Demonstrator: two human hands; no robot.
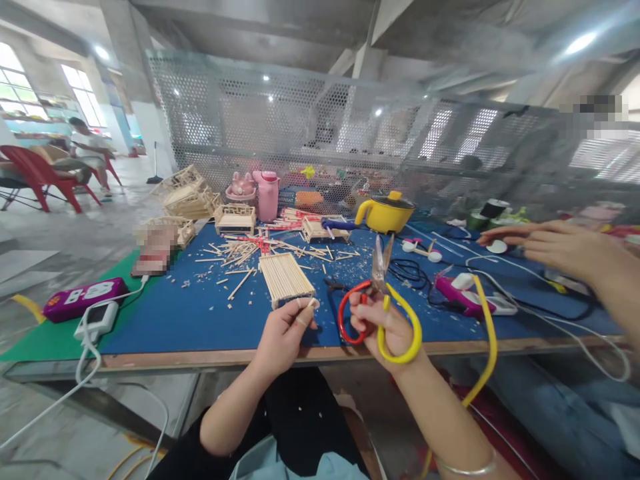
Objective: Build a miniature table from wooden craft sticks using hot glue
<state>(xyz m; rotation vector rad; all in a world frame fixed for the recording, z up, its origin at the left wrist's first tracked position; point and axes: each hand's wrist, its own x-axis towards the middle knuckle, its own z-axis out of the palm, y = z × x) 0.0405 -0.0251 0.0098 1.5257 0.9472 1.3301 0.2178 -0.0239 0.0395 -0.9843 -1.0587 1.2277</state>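
My left hand [283,333] is closed, pinching a short pale wooden stick [312,304] between thumb and fingertips at the table's front edge. Just beyond it lies a flat panel of sticks [287,277] set side by side. In my right hand [387,323] is a pair of scissors [381,267] with one red and one yellow handle. Their blades point up and away, slightly parted, with nothing between them. Loose wooden sticks [245,252] and small cut scraps lie scattered behind the panel.
Small stick-built beds [235,219] stand at the back, near a pink jug [267,197] and a yellow pot [387,213]. A purple power strip [460,297] and cables lie right. Another person's hand [550,247] reaches in there. A phone [156,248] rests on the left.
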